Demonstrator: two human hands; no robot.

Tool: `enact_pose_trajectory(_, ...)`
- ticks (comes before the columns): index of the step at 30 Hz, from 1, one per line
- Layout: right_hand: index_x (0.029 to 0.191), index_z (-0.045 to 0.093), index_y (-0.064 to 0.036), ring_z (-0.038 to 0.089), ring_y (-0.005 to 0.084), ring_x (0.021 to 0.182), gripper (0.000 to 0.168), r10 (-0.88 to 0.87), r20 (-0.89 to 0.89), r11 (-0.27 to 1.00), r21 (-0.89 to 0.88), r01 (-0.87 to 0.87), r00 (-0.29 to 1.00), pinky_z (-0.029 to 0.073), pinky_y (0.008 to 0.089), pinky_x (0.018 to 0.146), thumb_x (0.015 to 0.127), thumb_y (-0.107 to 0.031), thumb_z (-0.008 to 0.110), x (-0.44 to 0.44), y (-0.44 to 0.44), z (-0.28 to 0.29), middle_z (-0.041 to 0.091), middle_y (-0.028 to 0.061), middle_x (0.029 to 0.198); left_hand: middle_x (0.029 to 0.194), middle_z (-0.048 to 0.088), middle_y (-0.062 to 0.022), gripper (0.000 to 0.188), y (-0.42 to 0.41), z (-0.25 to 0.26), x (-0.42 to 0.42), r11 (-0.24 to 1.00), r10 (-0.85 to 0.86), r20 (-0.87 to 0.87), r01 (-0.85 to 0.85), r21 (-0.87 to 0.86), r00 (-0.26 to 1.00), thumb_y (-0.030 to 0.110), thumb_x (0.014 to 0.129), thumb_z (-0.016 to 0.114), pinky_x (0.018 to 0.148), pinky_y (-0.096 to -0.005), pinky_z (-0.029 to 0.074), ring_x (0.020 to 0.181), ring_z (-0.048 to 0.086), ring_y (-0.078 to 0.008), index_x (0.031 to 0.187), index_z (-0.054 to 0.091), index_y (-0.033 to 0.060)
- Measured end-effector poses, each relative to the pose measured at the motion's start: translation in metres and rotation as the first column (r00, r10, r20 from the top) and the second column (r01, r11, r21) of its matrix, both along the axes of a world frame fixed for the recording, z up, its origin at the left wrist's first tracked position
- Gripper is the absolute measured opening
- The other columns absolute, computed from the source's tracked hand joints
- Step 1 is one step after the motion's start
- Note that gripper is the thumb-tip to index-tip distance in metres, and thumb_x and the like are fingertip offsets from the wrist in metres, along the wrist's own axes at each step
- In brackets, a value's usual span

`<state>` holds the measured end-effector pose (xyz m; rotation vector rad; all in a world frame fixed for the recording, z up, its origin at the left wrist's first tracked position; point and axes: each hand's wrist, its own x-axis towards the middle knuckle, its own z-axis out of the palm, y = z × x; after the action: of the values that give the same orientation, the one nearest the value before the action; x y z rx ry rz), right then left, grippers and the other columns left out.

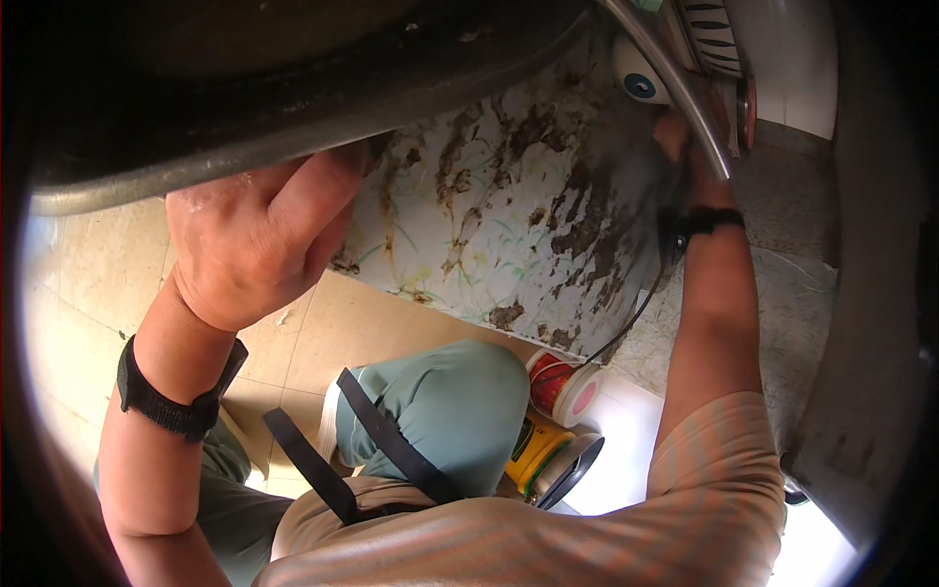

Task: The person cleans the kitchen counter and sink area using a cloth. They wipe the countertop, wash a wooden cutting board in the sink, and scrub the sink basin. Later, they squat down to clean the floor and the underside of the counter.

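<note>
My left hand point(260, 235) is raised at the rim of a large dark curved object point(293, 81) with a metal edge. Its fingertips pass behind that edge, so what they hold, if anything, is hidden. My right hand point(678, 136) reaches far forward on the right, blurred and partly covered by a curved metal bar point(678, 81). Close to it is a rounded white object point(640, 70) with a blue circular mark. Between my hands stretches a floral-patterned panel point(484, 213), badly stained with dark brown patches.
A red and white bucket point(561, 389) and a yellow tin point(539, 455) stand beside my bent knee point(455, 411). A thin black cable point(631, 323) runs from near my right wrist down towards the bucket. Tan floor tiles point(110, 279) lie at left, a grey stone-like surface point(733, 315) at right.
</note>
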<state>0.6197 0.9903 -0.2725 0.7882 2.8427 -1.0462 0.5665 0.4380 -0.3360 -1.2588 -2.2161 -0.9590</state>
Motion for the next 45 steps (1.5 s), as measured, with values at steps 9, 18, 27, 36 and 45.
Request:
enact_pose_trajectory(9,0.112,0.051,-0.002,0.052,0.0129,0.088,0.040,0.006,-0.048,0.999,-0.049,-0.009,0.999,0.041,0.0267,0.078,0.084,-0.030,0.056,-0.002,-0.019,-0.016,0.055,0.0050,0.101,0.078,0.059,-0.0081,0.028,-0.001,-0.006,0.003,0.999,0.024,0.001,-0.024,0.040,1.000,-0.002,0.066,0.062,0.058,-0.0301,0.042,0.065,0.056,-0.0247,0.092,0.060,0.0089)
enact_pose_trajectory(18,0.111,0.052,-0.002,0.051,0.0119,0.087,0.036,-0.029,0.035,0.937,-0.348,0.040,0.999,0.041,0.0256,0.076,0.083,-0.024,0.057,0.085,-0.080,0.020,0.055,0.0033,0.097,0.086,0.059,-0.0077,0.028,-0.002,0.002,0.001,0.999,0.032,-0.028,-0.031,0.040,0.999,0.001,0.066,0.062,0.058,-0.0312,0.041,0.071,0.055,-0.0253,0.093,0.060,0.0107)
enact_pose_trajectory(27,0.121,0.044,-0.001,0.047,0.0141,0.098,0.036,-0.071,-0.213,0.995,0.048,0.083,0.974,0.037,0.0263,0.085,0.086,-0.010,0.045,0.043,-0.054,-0.031,0.051,0.0052,0.110,0.082,0.058,-0.0074,0.026,0.003,-0.004,0.005,0.998,0.033,0.036,-0.035,0.049,0.999,0.003,0.067,0.062,0.057,-0.0319,0.041,0.068,0.055,-0.0255,0.091,0.060,0.0108)
enact_pose_trajectory(36,0.115,0.049,-0.003,0.052,0.0128,0.095,0.035,-0.185,-0.054,0.951,-0.262,0.165,0.981,0.043,0.0269,0.080,0.080,-0.001,0.053,0.121,-0.196,0.007,0.056,0.0043,0.106,0.085,0.058,-0.0071,0.025,-0.001,0.005,0.003,0.999,0.049,-0.005,-0.049,0.017,0.999,0.004,0.068,0.062,0.060,-0.0323,0.042,0.074,0.055,-0.0258,0.091,0.060,0.0110)
enact_pose_trajectory(45,0.118,0.048,-0.007,0.047,0.0182,0.099,0.034,-0.631,-0.078,0.765,0.103,0.636,0.772,0.041,0.0327,0.081,0.085,-0.015,0.051,0.137,-0.043,-0.014,0.048,0.0067,0.115,0.085,0.059,-0.0072,0.022,0.005,-0.003,0.004,0.999,0.014,0.041,-0.015,0.046,0.999,0.004,0.069,0.062,0.062,-0.0333,0.043,0.075,0.055,-0.0263,0.090,0.059,0.0091)
